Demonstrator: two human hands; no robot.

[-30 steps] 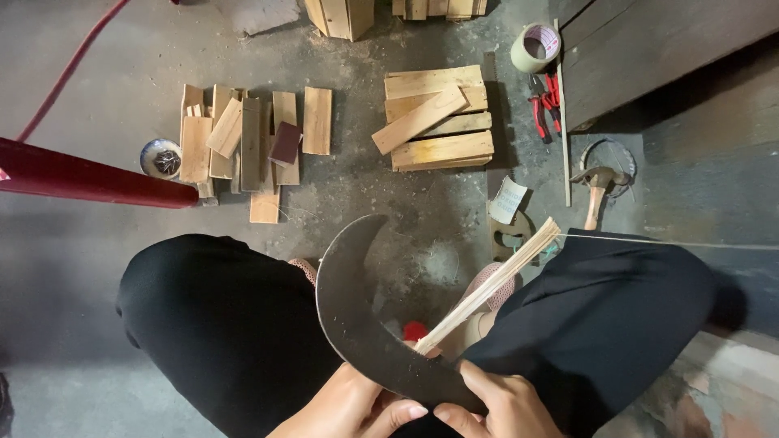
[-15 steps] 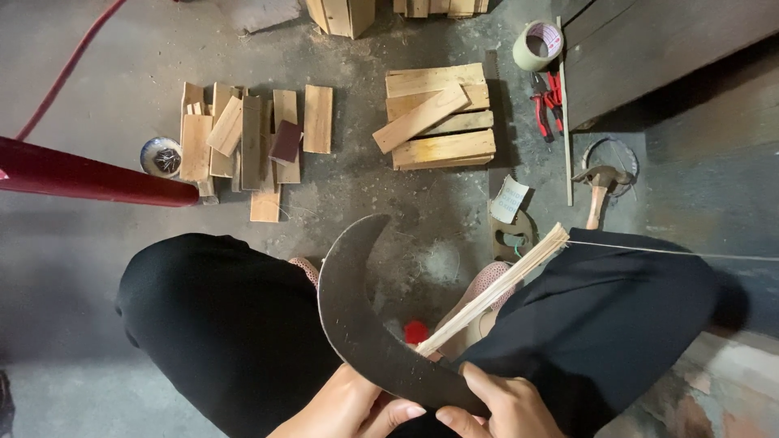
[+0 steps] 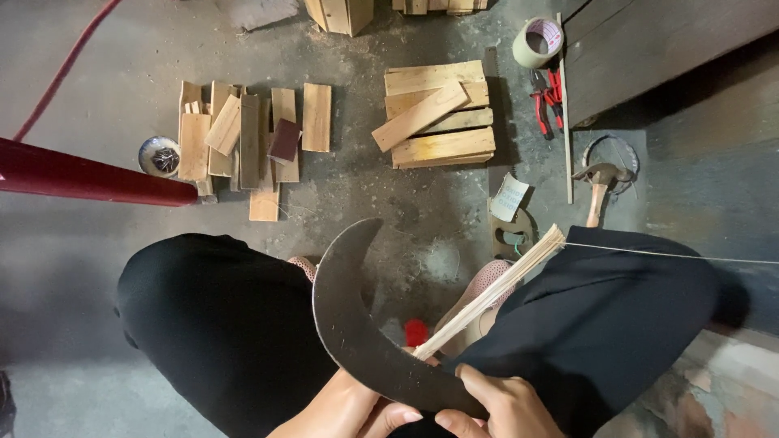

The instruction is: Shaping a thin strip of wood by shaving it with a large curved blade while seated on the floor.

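Between the knees — both hands (image 3: 454, 410) on curved blade (image 3: 357, 324), bamboo strips (image 3: 495, 296).

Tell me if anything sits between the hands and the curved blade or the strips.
Nothing visible does. The left hand and right hand already touch the curved blade, which lies against the bamboo strips.

Two hands, the left hand (image 3: 349, 410) and right hand (image 3: 495, 405), are being counted, with one curved blade (image 3: 357, 324), one bundle of thin strips (image 3: 495, 292), one hammer (image 3: 599, 185), one tape roll (image 3: 537, 42), and one pair of red pliers (image 3: 545, 96).
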